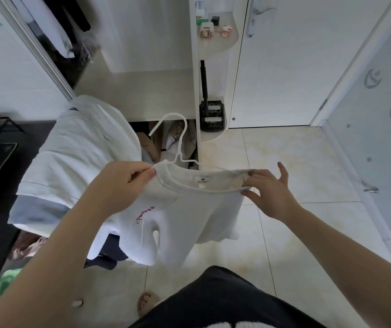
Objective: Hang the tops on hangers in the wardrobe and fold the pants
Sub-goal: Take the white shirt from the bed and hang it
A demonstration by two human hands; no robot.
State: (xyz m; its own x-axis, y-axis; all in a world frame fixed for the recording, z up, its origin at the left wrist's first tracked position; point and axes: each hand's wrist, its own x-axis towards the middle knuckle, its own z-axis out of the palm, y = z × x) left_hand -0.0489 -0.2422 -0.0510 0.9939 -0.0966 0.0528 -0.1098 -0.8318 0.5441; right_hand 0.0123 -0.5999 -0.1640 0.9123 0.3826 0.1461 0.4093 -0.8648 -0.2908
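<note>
Left hand (121, 183) pinches the tee (177, 221) collar at nine o'clock, right hand (270, 192) at three; stretch it, ease the hanger (180, 143) in.

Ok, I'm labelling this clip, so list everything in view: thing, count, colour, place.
T-shirt: one, white, held up by its collar, centre.
hanger: one, white, hook sticking up above the collar.
clothes pile: one, white and pale blue, at left.
wardrobe: one, white, open, ahead.
door: one, white, closed, at right.
floor: pale tiles, below.
left hand: pinches the collar's left side.
right hand: pinches the collar's right side.
</note>
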